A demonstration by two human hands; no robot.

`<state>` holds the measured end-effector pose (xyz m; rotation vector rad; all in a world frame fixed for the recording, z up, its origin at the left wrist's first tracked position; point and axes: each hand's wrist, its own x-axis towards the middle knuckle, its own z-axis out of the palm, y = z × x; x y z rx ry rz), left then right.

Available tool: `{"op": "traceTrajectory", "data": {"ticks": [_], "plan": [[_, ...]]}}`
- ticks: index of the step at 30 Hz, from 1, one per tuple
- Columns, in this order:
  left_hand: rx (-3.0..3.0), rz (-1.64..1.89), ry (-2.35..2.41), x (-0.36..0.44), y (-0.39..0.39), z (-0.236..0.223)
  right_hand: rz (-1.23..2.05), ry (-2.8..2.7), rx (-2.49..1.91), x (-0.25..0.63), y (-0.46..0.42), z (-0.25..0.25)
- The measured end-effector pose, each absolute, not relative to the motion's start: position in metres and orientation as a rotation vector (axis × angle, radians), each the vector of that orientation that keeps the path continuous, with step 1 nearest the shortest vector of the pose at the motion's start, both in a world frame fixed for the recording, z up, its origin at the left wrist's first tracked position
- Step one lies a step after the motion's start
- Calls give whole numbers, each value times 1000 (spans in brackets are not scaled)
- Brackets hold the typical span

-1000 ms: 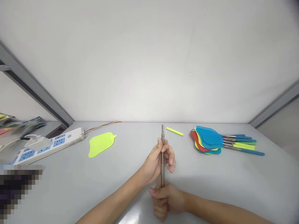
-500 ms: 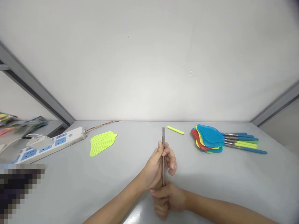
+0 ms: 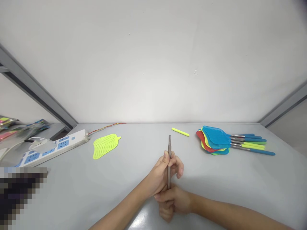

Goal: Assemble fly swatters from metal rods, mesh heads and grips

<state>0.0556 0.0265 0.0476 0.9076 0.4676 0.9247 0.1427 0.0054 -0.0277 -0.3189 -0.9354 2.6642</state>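
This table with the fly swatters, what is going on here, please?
A person holds a slim steel swatter shaft upright in both hands: the left hand grips it higher up, and the right hand closes around its lower part. On the grey table ahead lie a yellow-green handle grip and a yellow-green swatter head. A stack of blue, red and yellow fly swatters lies to the right, and a white power strip to the left.
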Motion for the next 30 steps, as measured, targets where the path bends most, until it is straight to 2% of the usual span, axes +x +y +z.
{"op": "traceTrajectory", "data": {"ticks": [23,30], "plan": [[879,962,551,47,27,50,2688,-955,-329,144,10,-25],[1014,1011,738,36,32,64,2705,-934,-363,145,12,-20]]}}
